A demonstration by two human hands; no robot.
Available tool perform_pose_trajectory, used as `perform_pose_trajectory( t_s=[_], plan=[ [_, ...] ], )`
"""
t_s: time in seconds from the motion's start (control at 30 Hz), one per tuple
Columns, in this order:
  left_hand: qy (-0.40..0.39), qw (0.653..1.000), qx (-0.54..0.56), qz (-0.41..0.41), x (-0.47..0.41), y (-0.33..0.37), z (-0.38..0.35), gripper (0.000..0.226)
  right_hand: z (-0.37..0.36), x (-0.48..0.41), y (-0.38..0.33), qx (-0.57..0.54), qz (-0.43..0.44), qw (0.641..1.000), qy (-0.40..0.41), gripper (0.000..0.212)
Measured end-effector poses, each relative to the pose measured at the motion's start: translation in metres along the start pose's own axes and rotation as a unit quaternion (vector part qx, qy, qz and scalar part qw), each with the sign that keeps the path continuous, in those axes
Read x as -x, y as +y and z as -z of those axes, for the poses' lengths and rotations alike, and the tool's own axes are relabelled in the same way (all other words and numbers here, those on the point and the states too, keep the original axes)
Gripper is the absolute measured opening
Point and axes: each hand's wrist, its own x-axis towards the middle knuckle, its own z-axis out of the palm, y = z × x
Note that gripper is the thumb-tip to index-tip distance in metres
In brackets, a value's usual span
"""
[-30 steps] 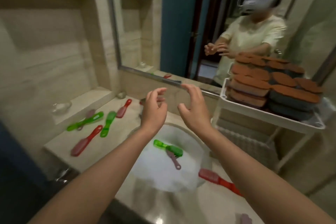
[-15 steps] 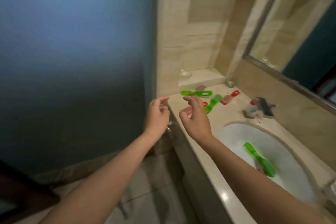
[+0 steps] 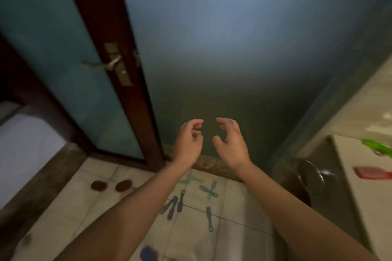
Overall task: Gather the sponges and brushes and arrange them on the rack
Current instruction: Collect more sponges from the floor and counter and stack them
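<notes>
Brushes (image 3: 209,218) (slim, dark teal, several of them) are lying scattered on the tiled floor (image 3: 74,207), just right of the foot of the dark wooden door upright (image 3: 101,17). To the right of that upright, a frosted glass panel (image 3: 233,48) is filling most of the view. To its left a teal door pane (image 3: 59,53) is standing, with a metal lever handle (image 3: 97,64) sticking out leftward from the upright.

Far right of the upright, a pale counter (image 3: 371,207) is showing one corner. A green brush (image 3: 377,147) and a red brush (image 3: 371,174) are resting on it, apart from each other, and a metal ring (image 3: 318,176) is hanging below its edge.

Two bare forearms are reaching forward, right of the upright's foot. The left hand (image 3: 188,142) and right hand (image 3: 231,144) are hovering side by side over the floor brushes, not touching each other — fingers loosely curled, gripping nothing.

Two brown sponges (image 3: 98,186) are sitting next to each other on the tiles, near the upright's foot on its left. A dark blue blob (image 3: 148,253) is lying at the bottom edge — too blurred to name.
</notes>
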Motion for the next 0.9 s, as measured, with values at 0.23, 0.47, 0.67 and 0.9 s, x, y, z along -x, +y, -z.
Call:
perform_pose_trajectory(
  t_s=[0.23, 0.47, 0.67, 0.9],
  plan=[
    [0.098, 0.994, -0.022, 0.047, 0.004, -0.064, 0.106, 0.035, -0.105, -0.016, -0.057, -0.022, 0.062, 0.991, -0.112, 0.05],
    [0.21, 0.97, -0.006, 0.12, 0.042, -0.129, 0.177, 0.039, -0.194, -0.009, -0.087, -0.004, 0.112, 0.963, -0.244, 0.051],
    [0.291, 0.929, 0.007, 0.227, 0.083, -0.185, 0.211, 0.041, -0.27, 0.003, -0.096, 0.043, 0.148, 0.918, -0.366, 0.052],
    [0.329, 0.876, 0.001, 0.354, 0.111, -0.255, 0.224, 0.041, -0.359, 0.004, -0.086, 0.079, 0.16, 0.858, -0.481, 0.055]
  ],
)
